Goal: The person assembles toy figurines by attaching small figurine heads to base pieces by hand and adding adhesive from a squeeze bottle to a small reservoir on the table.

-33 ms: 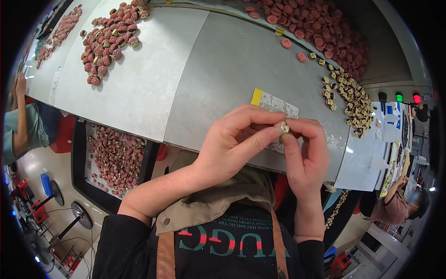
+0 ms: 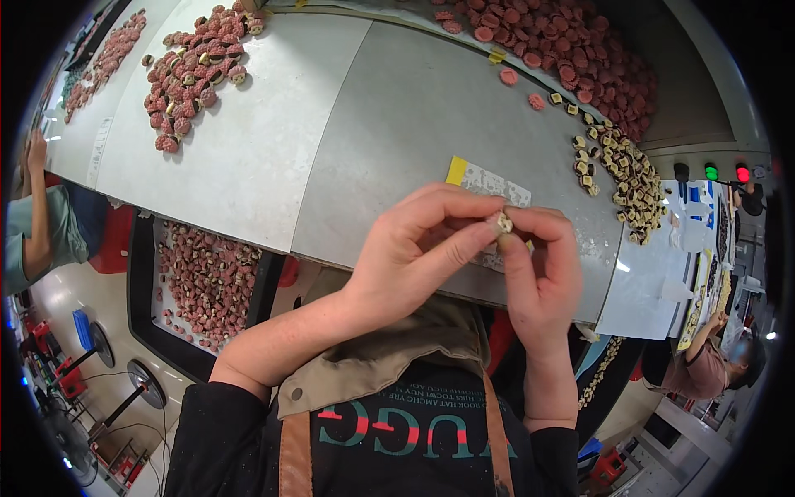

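Note:
In front of my body, both hands meet at a small cream-coloured piece [image 2: 504, 222] and pinch it between fingertips. My left hand [image 2: 418, 253] is closed, thumb and forefinger on the piece's left side. From the right, the thumb and forefinger of my right hand [image 2: 542, 273] press on it too. Fingers cover most of the piece, so its full shape is hidden. Just beyond and partly beneath my hands, a pale speckled card [image 2: 497, 184] with a yellow edge lies on the grey table [image 2: 389, 124].
Small cream-and-dark pieces [image 2: 633, 182] are heaped at the right. Pink ridged caps [image 2: 571, 58] fill the far right. Pink-and-cream assembled pieces [image 2: 195, 79] lie at far left; more fill a black-rimmed bin [image 2: 207, 282] below the table edge. Other people sit at left [image 2: 50, 224] and right [image 2: 704, 364].
Both hands and the pinched piece have shifted very slightly to the left; the grip looks the same.

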A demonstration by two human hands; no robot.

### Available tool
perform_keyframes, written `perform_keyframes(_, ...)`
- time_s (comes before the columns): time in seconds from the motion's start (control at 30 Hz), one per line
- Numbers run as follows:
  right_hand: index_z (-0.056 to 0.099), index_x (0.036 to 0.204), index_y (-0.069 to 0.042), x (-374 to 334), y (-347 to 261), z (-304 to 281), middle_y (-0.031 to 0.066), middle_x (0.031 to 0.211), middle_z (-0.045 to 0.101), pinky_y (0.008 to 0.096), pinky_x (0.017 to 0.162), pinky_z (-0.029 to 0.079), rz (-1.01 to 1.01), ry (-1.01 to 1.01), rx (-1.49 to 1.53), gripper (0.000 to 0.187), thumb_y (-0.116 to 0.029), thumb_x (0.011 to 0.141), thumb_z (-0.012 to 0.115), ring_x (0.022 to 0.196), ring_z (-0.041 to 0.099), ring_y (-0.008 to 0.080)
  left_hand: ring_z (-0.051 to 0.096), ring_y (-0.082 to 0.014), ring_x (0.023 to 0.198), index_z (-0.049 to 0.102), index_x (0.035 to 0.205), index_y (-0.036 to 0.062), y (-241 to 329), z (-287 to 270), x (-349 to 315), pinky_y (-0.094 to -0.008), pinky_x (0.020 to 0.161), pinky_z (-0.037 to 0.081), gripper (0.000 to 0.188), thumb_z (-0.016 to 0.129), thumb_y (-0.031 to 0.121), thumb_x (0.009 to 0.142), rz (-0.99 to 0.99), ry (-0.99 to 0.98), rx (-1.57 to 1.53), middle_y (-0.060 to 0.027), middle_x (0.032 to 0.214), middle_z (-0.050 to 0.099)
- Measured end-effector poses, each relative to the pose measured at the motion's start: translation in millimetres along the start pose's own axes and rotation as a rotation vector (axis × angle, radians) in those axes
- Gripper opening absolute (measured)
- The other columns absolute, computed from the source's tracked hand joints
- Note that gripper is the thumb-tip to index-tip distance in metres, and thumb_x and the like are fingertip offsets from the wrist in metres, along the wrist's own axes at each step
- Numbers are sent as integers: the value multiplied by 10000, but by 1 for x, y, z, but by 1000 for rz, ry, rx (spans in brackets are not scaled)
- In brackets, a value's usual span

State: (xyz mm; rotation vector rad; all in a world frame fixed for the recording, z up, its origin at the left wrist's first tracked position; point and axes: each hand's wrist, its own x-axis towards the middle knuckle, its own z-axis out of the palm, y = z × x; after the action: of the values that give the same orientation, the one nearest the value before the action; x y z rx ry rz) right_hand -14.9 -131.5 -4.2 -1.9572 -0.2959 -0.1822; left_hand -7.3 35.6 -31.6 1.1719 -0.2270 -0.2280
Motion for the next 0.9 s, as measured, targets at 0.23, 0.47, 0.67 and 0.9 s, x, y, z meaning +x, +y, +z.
perform_keyframes(0.23,618,1075,-64,4,-7,-12,81,1017,612,337,771,490,-288,14,-308,318,-2,785,732,928,580,261,600,-126,1055,515,1283,-11,13,5,0,-281,934,494,320,539,24,965,-201,-56,-163,-95,1163,608)
perform_keyframes(0.47,616,1038,-37,-4,1,-23,105,1024,589,351,816,479,-275,-125,-364,353,47,706,701,942,574,271,608,-126,1034,424,1351,12,-2,14,-5,-274,911,501,488,625,-9,906,33,-103,166,-100,1177,608)
perform_keyframes(0.67,642,1019,-66,-2,12,-16,78,1007,614,373,765,485,-334,-59,-339,417,61,631,726,899,576,285,617,-132,1027,450,1328,17,-8,12,-3,-271,887,516,460,636,13,908,116,-89,288,-106,1211,594)
perform_keyframes(0.9,621,1042,-15,-12,-6,-26,136,1031,606,376,873,467,-266,-141,-367,315,71,739,641,976,580,307,657,-197,970,560,1233,48,21,9,0,-324,827,538,344,647,116,907,-28,-97,356,-111,1037,663)
